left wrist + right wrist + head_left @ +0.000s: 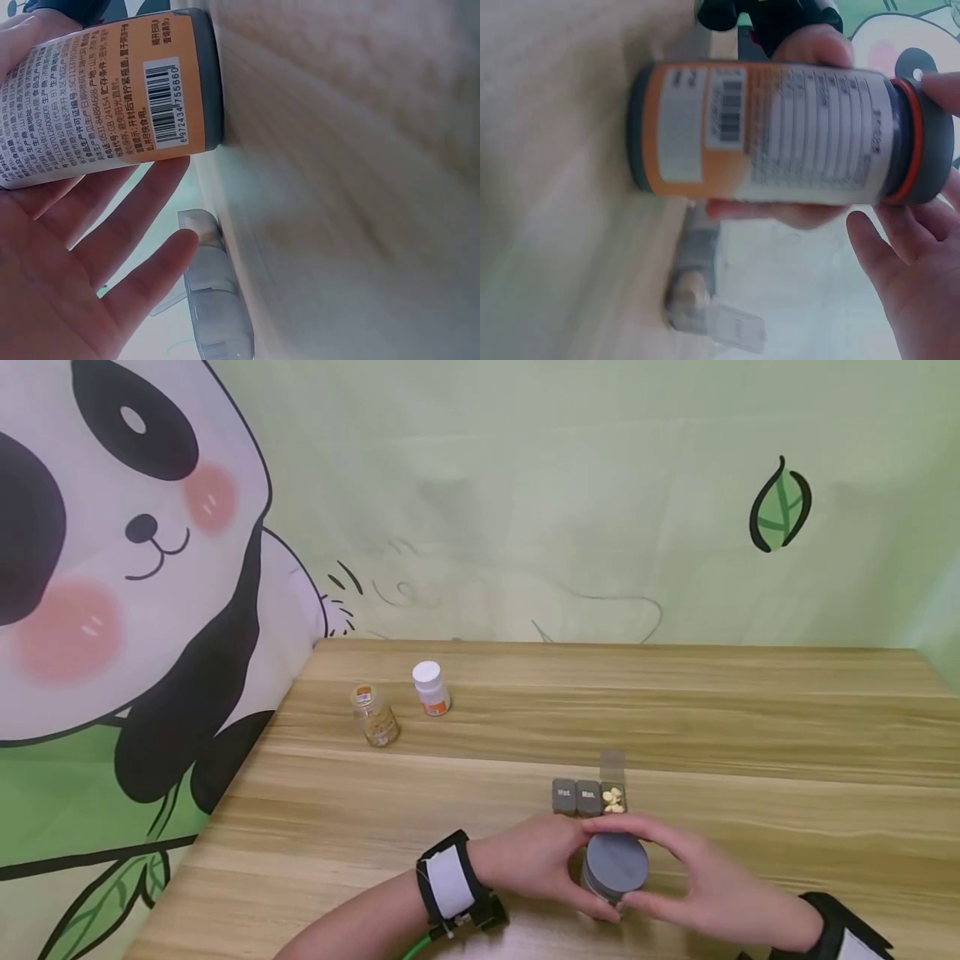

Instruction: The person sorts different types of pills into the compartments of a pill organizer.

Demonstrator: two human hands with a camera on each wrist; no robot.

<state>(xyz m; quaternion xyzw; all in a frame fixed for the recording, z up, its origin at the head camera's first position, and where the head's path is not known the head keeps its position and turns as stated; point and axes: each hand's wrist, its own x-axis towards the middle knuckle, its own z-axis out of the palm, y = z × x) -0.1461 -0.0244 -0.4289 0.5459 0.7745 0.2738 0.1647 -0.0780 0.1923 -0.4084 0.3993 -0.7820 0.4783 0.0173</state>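
- Holding a tall bottle (769, 135) between both hands, close on the near side of the pill box (588, 797).
- Gripping the tall bottle's body with the left hand (536, 856), spreading its fingers behind the label.
- Pinching the lid (618, 860) in the right hand (708, 877), curving thumb and fingers about its rim.
- Standing roughly upright, base down by the wood, and showing a white-and-orange label crowded with fine print and a barcode, a dark grey base, a flat grey lid and an orange-red ring just beneath it (blurring in the right wrist view, reading sharper in the left).
- Showing "Wed." and "Mon." on two closed covers of the pill box; exposing pale yellow tablets (612, 797) in its right-hand compartment, below a see-through cover (612, 766) tipped back to the far side.
- Spotting a white container (432, 688) and, further left, a clear jar (377, 717), both well to the far left of the pill box.
- Meeting a green wall (525, 527) at the table (750, 718)'s far edge, well beyond the pill box; slanting away along the left edge, past the clear jar.
- Offering broad wood to the right of the pill box; tightening on its near side, among hands and tall bottle.
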